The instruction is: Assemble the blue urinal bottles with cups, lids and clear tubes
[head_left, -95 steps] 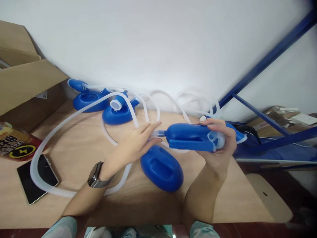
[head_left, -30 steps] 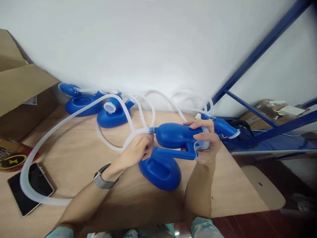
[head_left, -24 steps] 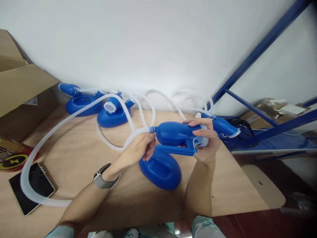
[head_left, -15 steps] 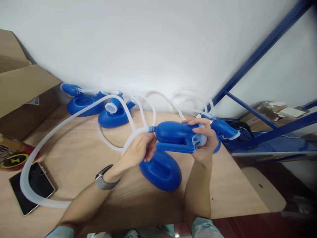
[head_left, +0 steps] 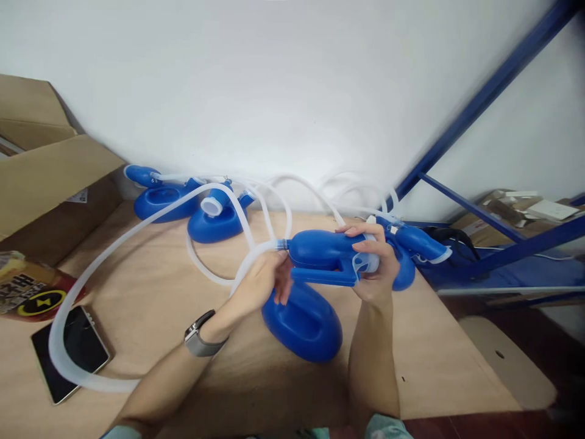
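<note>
Blue handled container (head_left: 315, 249), held above the surface (head_left: 150, 299), with a translucent hose (head_left: 249, 257) at its narrow end. Your right hand (head_left: 380, 265) wraps its collared end; your left hand (head_left: 262, 275) curls beside the hose joint (head_left: 282, 244), its grip unclear. A blue bottle (head_left: 304, 326) lies below; a phone (head_left: 82, 341) lies at left.

Room on our right, tubing looped on our left.
We could pass over bare tabletop (head_left: 439, 366) beside our right forearm (head_left: 372, 360). Leftward, a pale tube (head_left: 56, 338) loops across the phone (head_left: 86, 341), barring a low sweep. A blue bottle (head_left: 311, 323) obstructs the space between our left hand (head_left: 262, 274) and that forearm; ahead, more blue bottles (head_left: 214, 227) crowd the wall (head_left: 274, 85).
</note>
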`<state>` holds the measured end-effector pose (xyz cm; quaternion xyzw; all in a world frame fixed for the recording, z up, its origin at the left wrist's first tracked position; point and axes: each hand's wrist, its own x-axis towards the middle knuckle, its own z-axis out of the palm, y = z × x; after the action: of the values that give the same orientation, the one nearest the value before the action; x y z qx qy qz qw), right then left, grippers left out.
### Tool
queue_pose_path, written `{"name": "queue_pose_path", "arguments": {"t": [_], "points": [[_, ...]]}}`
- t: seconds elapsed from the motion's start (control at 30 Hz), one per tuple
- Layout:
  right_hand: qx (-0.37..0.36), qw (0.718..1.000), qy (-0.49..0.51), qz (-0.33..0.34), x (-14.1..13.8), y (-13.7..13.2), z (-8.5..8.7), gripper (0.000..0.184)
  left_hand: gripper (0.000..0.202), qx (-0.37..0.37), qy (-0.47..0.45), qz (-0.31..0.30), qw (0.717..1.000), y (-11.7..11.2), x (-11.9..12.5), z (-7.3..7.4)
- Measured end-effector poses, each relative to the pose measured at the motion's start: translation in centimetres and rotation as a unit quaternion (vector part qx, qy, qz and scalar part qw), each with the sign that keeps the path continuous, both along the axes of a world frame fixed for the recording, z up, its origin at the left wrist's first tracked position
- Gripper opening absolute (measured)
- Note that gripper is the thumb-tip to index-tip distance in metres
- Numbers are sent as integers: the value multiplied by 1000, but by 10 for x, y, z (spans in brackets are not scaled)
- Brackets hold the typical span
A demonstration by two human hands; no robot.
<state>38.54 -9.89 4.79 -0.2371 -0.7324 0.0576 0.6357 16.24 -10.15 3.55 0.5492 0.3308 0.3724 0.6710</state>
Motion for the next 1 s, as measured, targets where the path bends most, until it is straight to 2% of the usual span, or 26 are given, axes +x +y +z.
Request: {"name": "queue_pose_path", "arguments": {"t": [0.1,0.2,0.27,0.3,0.33,0.4,0.43,0.47,0.5,0.53,0.6,0.67,0.77,0.83,0.87,0.93,1.0], "points": [[-3,1000,-13,-25,2,-2,0,39,50,42,64,22,997,1,-7,3],[-14,999,9,-29,7,-2,0,44,50,69,118,8,991,-7,-23,16],[-33,998,22,-40,11,-2,-1,50,46,126,142,18,982,-16,-37,25],[-45,997,20,-54,12,-2,-1,52,42,173,155,52,971,-20,-43,29],[-57,996,14,-67,13,-2,-1,54,37,229,175,105,952,-22,-49,32],[-71,995,-2,-72,10,-3,0,57,33,337,231,215,887,-22,-56,34],[-73,995,-7,-61,7,-3,0,58,36,372,260,238,859,-19,-57,34],[-73,996,-8,-45,3,-3,1,58,40,388,282,233,846,-15,-58,32],[-71,997,-6,-31,-1,-3,1,58,42,384,291,206,852,-9,-58,31],[-67,997,-5,-21,-5,-3,1,59,42,360,285,167,872,-3,-57,29],[-59,998,1,-5,-8,-1,0,62,40,274,240,76,928,8,-57,25],[-54,998,17,27,-4,1,-6,71,45,166,179,-18,970,15,-58,20],[-105,991,12,78,11,-6,-25,83,57,10,126,-133,983,12,-57,11],[-179,980,-19,84,22,-21,-44,96,57,-61,126,-145,980,3,-56,4],[-224,972,-35,68,27,-31,-54,104,56,-71,132,-135,979,-3,-56,1],[-322,945,-55,-2,32,-55,-75,114,54,-25,150,-94,984,-12,-57,-2],[-406,909,-66,-76,30,-78,-94,106,54,82,197,-33,976,-18,-58,-3]]}}
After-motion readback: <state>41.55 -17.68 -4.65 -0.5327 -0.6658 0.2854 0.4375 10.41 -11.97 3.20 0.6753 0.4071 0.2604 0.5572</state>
